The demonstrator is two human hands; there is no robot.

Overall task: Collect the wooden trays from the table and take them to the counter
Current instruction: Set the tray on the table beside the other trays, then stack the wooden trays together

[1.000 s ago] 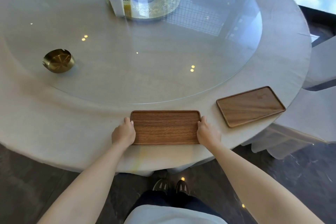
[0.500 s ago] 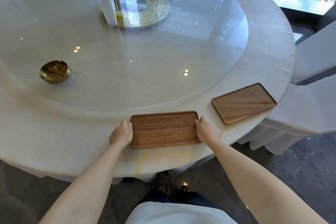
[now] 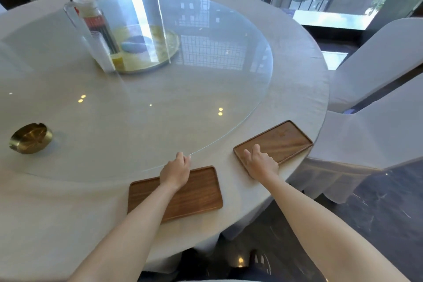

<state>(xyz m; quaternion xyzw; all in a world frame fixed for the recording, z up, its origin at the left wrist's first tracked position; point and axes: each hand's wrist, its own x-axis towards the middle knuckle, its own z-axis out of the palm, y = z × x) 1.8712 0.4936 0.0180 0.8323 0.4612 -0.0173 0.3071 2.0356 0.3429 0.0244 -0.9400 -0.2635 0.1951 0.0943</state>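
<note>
Two wooden trays lie on the round table's cloth rim. The near tray (image 3: 196, 192) is in front of me. My left hand (image 3: 175, 171) is over its far long edge, knuckles up, with curled fingers reaching the glass edge. Whether it grips the edge is hidden. The second tray (image 3: 283, 141) lies angled to the right. My right hand (image 3: 261, 163) rests flat on its near-left end with the fingers spread on the wood.
A glass turntable (image 3: 206, 89) covers the table's middle. On it are a brass ashtray (image 3: 31, 137) at the left and bottles (image 3: 91, 27) on a gold disc at the back. White-covered chairs (image 3: 375, 135) stand close to the table's right side.
Both hands have let go of the near tray's ends. The right hand moved right onto the second tray and the left hand moved to the near tray's far edge. The view has shifted up and right.
</note>
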